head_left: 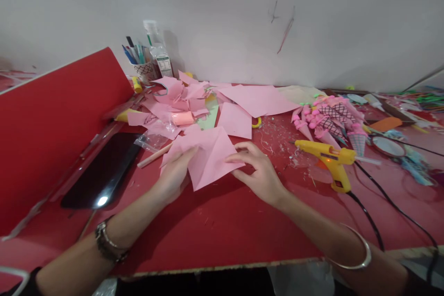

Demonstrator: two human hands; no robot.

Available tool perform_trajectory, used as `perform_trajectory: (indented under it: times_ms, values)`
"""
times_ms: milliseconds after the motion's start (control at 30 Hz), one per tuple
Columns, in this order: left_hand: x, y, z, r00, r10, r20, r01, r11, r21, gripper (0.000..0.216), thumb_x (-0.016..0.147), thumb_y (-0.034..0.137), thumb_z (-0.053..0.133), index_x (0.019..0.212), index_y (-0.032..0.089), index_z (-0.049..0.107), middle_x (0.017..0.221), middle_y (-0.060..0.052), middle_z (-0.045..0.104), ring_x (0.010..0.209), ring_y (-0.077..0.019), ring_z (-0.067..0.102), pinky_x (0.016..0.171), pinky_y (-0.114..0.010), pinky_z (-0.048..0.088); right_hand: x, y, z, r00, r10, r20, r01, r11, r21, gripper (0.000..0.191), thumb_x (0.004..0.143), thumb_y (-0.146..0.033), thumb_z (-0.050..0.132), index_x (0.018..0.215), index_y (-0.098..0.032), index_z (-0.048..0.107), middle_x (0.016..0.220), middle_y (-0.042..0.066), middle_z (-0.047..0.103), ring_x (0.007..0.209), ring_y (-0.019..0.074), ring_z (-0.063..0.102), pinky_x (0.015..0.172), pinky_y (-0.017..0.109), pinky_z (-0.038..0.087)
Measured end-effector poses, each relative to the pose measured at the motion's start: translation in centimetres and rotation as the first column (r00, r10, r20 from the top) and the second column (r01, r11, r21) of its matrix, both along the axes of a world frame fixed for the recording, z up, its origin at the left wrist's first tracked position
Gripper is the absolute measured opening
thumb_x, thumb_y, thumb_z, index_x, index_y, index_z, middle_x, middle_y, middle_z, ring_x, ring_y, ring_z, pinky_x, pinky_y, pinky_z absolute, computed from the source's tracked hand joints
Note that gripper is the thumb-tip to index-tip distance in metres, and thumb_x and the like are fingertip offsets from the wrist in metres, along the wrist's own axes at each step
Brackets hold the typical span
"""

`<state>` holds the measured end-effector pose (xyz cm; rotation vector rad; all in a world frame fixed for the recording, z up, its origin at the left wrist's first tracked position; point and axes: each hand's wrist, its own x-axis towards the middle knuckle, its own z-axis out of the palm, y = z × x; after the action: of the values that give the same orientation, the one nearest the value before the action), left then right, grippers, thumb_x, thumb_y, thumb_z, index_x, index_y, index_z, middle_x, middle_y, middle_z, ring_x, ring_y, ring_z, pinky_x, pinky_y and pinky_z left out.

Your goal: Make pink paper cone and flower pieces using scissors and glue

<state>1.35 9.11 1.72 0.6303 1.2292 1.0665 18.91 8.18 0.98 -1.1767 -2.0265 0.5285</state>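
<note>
A creased sheet of pink paper point(211, 157) is held up between my two hands over the red tabletop. My left hand point(176, 171) grips its left side, thumb lying on top and the other fingers mostly hidden beneath. At the right edge, my right hand point(256, 171) pinches the paper between thumb and fingers. Behind it lies a square of pink paper point(236, 120). Close to my left hand is a thin pink stick or rolled tube point(154, 155).
A yellow glue gun point(328, 159) with a black cord lies right, near several small pink cones point(336, 115). Pink scraps point(166, 101) pile at the back, by a pen cup point(144, 71) and bottle point(161, 55). A black phone point(104, 171) and red board point(62, 125) are left.
</note>
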Motion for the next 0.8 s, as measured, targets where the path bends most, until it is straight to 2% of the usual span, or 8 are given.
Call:
perform_trajectory:
  times_ms: [133, 233, 367, 433, 500, 567, 667, 800]
  values:
    - [0.1, -0.1, 0.4, 0.997, -0.004, 0.08, 0.006, 1.0, -0.027, 0.012, 0.075, 0.021, 0.05, 0.083, 0.017, 0.058, 0.086, -0.003, 0.065, 0.082, -0.0188, 0.061, 0.061, -0.029, 0.053, 0.0, 0.0, 0.2, 0.996, -0.044, -0.071, 0.048, 0.998, 0.051, 0.009, 0.076, -0.018, 0.053, 0.072, -0.021, 0.061, 0.087, 0.002, 0.056, 0.081, 0.0135, 0.056, 0.071, 0.028, 0.045]
    - [0.0, -0.1, 0.5, 0.99, -0.036, 0.14, 0.036, 0.999, 0.0, 0.008, 0.074, 0.021, 0.049, 0.074, 0.016, 0.055, 0.077, -0.003, 0.063, 0.074, -0.0184, 0.061, 0.05, -0.027, 0.052, -0.1, 0.1, 0.4, 0.99, -0.044, -0.137, 0.052, 0.997, 0.052, 0.011, 0.077, -0.019, 0.053, 0.067, -0.019, 0.055, 0.081, 0.002, 0.056, 0.077, 0.0126, 0.055, 0.07, 0.026, 0.044]
    - [-0.2, 0.2, 0.1, 0.96, -0.201, 0.193, 0.185, 0.978, 0.098, 0.025, 0.078, 0.035, 0.041, 0.083, 0.016, 0.055, 0.085, -0.008, 0.064, 0.073, -0.02, 0.062, 0.05, -0.03, 0.053, -0.2, 0.4, 0.2, 0.949, -0.105, -0.297, 0.068, 0.989, -0.132, 0.012, 0.077, -0.021, 0.049, 0.065, -0.019, 0.047, 0.067, -0.001, 0.053, 0.066, 0.0113, 0.054, 0.062, 0.024, 0.043]
    - [-0.4, 0.2, -0.3, 0.946, -0.288, 0.146, 0.264, 0.95, 0.165, 0.033, 0.071, 0.042, 0.05, 0.087, 0.015, 0.056, 0.089, -0.01, 0.064, 0.075, -0.0225, 0.062, 0.052, -0.033, 0.054, -0.4, 0.6, 0.1, 0.92, -0.115, -0.374, 0.016, 0.966, -0.258, 0.011, 0.077, -0.024, 0.047, 0.067, -0.019, 0.046, 0.065, -0.002, 0.052, 0.065, 0.0112, 0.055, 0.061, 0.024, 0.044]
    - [-0.4, 0.1, -0.7, 0.947, -0.317, 0.059, 0.3, 0.933, 0.201, 0.037, 0.06, 0.041, 0.063, 0.084, 0.013, 0.058, 0.085, -0.01, 0.065, 0.076, -0.0238, 0.062, 0.053, -0.032, 0.054, -0.5, 0.7, 0.0, 0.9, -0.089, -0.427, -0.07, 0.937, -0.343, 0.01, 0.077, -0.025, 0.047, 0.069, -0.019, 0.045, 0.067, -0.002, 0.053, 0.067, 0.0114, 0.057, 0.063, 0.025, 0.045]
    - [-0.3, 0.0, -0.9, 0.96, -0.28, -0.029, 0.28, 0.941, 0.187, 0.036, 0.055, 0.037, 0.069, 0.079, 0.011, 0.06, 0.074, -0.008, 0.066, 0.072, -0.0222, 0.063, 0.055, -0.03, 0.054, -0.6, 0.6, 0.0, 0.887, -0.059, -0.459, -0.14, 0.911, -0.388, 0.009, 0.076, -0.026, 0.047, 0.072, -0.018, 0.046, 0.068, -0.001, 0.054, 0.068, 0.0113, 0.057, 0.065, 0.025, 0.045]
    - [-0.1, 0.0, -0.8, 0.982, -0.153, -0.106, 0.169, 0.972, 0.161, 0.029, 0.053, 0.036, 0.07, 0.066, 0.011, 0.062, 0.059, -0.003, 0.063, 0.058, -0.0158, 0.061, 0.054, -0.026, 0.053, -0.7, 0.5, 0.1, 0.875, -0.036, -0.483, -0.198, 0.883, -0.425, 0.009, 0.076, -0.026, 0.047, 0.073, -0.018, 0.048, 0.068, -0.001, 0.056, 0.068, 0.0107, 0.057, 0.067, 0.026, 0.045]
    - [0.1, 0.1, -0.6, 0.984, -0.049, -0.172, 0.084, 0.975, 0.205, 0.023, 0.051, 0.033, 0.07, 0.059, 0.013, 0.061, 0.055, 0.001, 0.063, 0.05, -0.0108, 0.058, 0.051, -0.021, 0.05, -0.7, 0.4, 0.2, 0.845, -0.086, -0.527, -0.179, 0.884, -0.432, 0.01, 0.074, -0.026, 0.051, 0.068, -0.018, 0.048, 0.066, -0.001, 0.058, 0.065, 0.0096, 0.057, 0.066, 0.025, 0.046]
